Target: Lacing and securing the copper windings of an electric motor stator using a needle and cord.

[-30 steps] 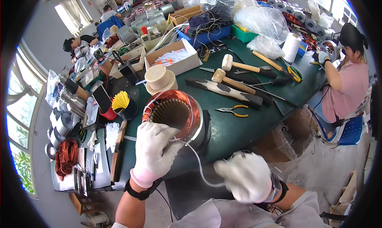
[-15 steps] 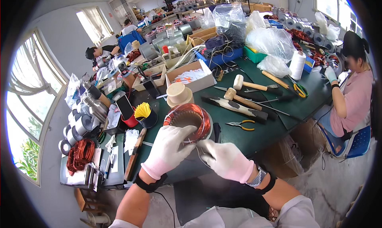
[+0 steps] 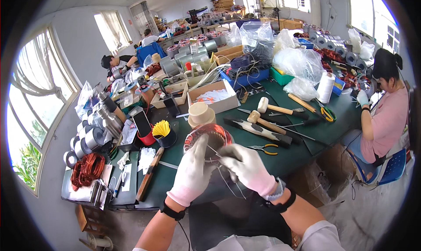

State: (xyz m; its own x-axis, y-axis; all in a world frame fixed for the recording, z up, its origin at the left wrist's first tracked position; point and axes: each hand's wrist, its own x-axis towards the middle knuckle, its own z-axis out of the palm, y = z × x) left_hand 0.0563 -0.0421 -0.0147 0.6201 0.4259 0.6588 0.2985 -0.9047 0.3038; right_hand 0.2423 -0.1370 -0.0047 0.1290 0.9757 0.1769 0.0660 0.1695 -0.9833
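Here, both gloved hands are working at the near edge of the green tabletop (image 3: 307, 132), bent over a stator (image 3: 207, 139) wound with copper coils. The left hand (image 3: 193, 174) is resting against the stator's near side, its fingers (image 3: 199, 150) spread and lying on the copper rim rather than closed on it. The right hand (image 3: 250, 167) is sitting just beside it, its fingers (image 3: 226, 151) pinching thin white leads (image 3: 228, 181) that are trailing down off the winding toward the person's lap; whether the pinch is firm cannot be told.

The risks, as a judgement: the stator is sitting close to the tabletop's near edge, so a hard tug on the leads could be dragging it off, since the left hand is only steadying it. A sharp pull could also be kinking or snapping a lead, or scraping the copper's coating against the metal core. The loose lead ends are hanging free and could be snagging on the wrist strap (image 3: 172, 210) or on clothing.

Just beside the right hand, pliers (image 3: 263, 149) are lying within elbow reach, and two mallets (image 3: 274, 113) are lying farther back; a wide sweep of the right forearm could be knocking the pliers off. A cup of yellow sticks (image 3: 162, 132) is standing near the left hand and could be tipping over likewise.
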